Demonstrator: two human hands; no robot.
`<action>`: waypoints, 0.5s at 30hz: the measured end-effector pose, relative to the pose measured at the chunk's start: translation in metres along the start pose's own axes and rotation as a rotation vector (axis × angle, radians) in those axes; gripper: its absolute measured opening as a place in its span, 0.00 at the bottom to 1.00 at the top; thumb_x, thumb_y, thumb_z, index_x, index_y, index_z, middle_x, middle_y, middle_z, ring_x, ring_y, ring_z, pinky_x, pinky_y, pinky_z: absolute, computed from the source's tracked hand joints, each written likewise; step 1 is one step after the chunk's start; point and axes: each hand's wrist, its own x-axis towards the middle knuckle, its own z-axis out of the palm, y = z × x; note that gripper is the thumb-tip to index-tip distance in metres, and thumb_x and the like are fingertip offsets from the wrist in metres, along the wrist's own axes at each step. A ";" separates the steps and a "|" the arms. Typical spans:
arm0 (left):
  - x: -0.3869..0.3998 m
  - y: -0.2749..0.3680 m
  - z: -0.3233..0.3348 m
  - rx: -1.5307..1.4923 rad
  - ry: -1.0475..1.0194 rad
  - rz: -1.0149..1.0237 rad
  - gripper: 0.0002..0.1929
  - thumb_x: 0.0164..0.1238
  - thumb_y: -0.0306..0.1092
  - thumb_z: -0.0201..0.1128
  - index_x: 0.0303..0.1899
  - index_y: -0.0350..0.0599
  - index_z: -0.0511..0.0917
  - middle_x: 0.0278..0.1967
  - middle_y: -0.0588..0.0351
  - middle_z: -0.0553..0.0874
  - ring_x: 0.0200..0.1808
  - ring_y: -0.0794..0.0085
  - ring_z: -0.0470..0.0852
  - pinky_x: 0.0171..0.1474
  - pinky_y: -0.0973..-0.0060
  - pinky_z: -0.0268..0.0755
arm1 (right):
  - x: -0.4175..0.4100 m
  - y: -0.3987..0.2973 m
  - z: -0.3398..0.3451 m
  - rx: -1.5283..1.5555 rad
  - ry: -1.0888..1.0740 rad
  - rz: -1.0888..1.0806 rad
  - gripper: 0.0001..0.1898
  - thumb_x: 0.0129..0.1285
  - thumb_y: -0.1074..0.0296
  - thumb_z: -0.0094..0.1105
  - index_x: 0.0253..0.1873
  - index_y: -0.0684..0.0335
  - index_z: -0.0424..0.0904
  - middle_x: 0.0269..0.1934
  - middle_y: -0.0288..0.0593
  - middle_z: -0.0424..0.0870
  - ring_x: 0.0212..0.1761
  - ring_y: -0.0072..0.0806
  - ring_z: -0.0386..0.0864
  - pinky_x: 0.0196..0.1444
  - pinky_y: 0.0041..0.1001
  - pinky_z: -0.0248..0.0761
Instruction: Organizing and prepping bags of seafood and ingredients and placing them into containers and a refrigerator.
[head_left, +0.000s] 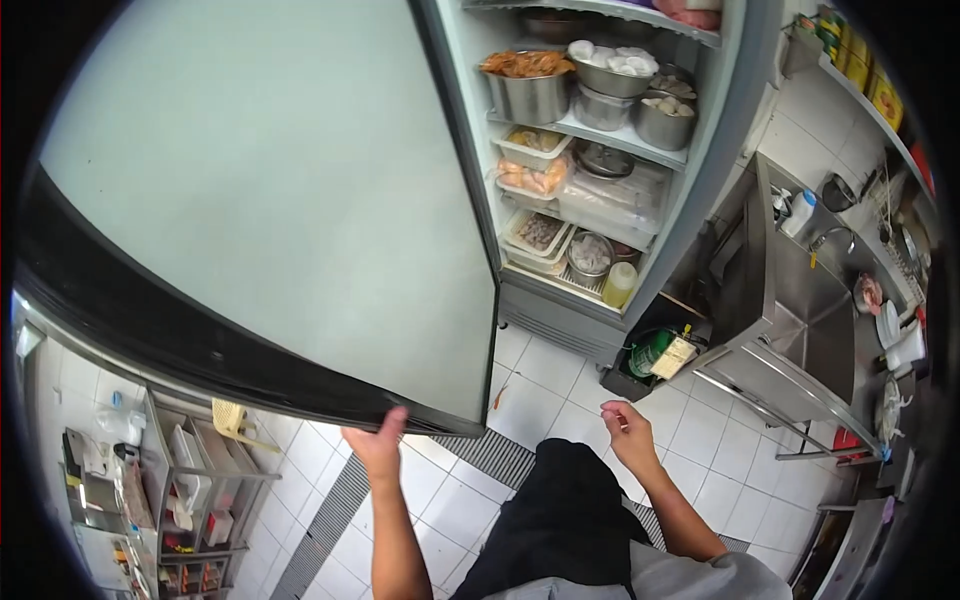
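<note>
My left hand (377, 442) grips the bottom edge of an open refrigerator door (300, 225), with its thumb on the black gasket. My right hand (627, 437) is in the air over the tiled floor, fingers loosely curled, and nothing shows in it. Past both hands stands the upright refrigerator (562, 322), its shelves loaded. On an upper shelf are a steel pot of orange-brown food (529, 86), a steel bowl of white pieces (613, 69) and a smaller steel pot (665, 120). Lower down are plastic trays (531, 150) of food and a bottle of yellow liquid (619, 285).
To the right is a steel sink (814, 322) with a faucet (832, 236). A black crate (630, 386) holding a green container (651, 351) sits on the floor beside the refrigerator. Metal shelving (217, 476) and a yellow plastic stool (232, 424) stand at left; a drain grate (487, 456) crosses the floor.
</note>
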 end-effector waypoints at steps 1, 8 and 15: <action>0.012 -0.006 -0.015 -0.050 0.002 0.014 0.17 0.54 0.28 0.76 0.42 0.36 0.78 0.34 0.60 0.82 0.34 0.73 0.78 0.41 0.76 0.73 | 0.008 0.017 0.009 0.020 -0.018 0.056 0.11 0.71 0.63 0.57 0.49 0.64 0.82 0.37 0.40 0.86 0.35 0.24 0.82 0.37 0.25 0.75; 0.014 -0.067 -0.118 0.159 0.283 -0.468 0.30 0.58 0.37 0.76 0.59 0.35 0.71 0.45 0.51 0.83 0.47 0.69 0.82 0.52 0.71 0.76 | 0.161 0.075 0.112 0.450 -0.371 0.419 0.19 0.72 0.53 0.53 0.62 0.52 0.75 0.52 0.38 0.83 0.45 0.29 0.81 0.44 0.30 0.73; -0.051 -0.131 -0.060 0.428 0.522 -0.389 0.38 0.62 0.39 0.71 0.72 0.49 0.62 0.62 0.44 0.78 0.63 0.59 0.76 0.60 0.66 0.71 | 0.430 0.141 0.208 0.889 -1.184 0.235 0.26 0.71 0.44 0.47 0.63 0.59 0.68 0.53 0.48 0.70 0.52 0.37 0.71 0.53 0.38 0.68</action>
